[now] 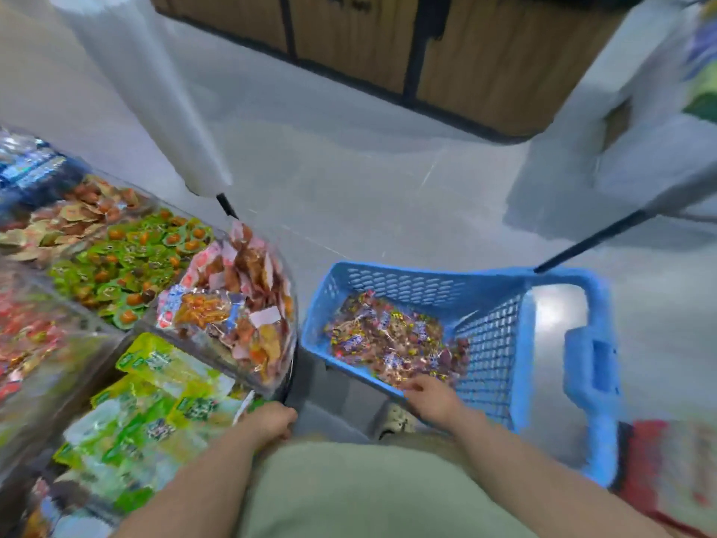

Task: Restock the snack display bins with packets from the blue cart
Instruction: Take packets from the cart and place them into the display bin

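Observation:
A blue plastic cart basket (423,283) stands right of centre with a heap of small multicoloured snack packets (392,339) in its bottom. My right hand (434,398) rests on the basket's near rim, fingers curled over the edge and touching the nearest packets. My left hand (269,421) is closed on the dark rim of the display stand, beside the bin of yellow-green packets (163,398). A clear curved bin (240,304) of red, orange and white packets sits just left of the cart. The frame is motion-blurred.
More display bins at left hold green-and-orange packets (128,266), tan packets (73,215) and red packets (27,335). A roll of clear plastic bags (155,95) hangs above them. Wooden cabinets (388,40) stand beyond grey floor. A red package (667,471) lies at lower right.

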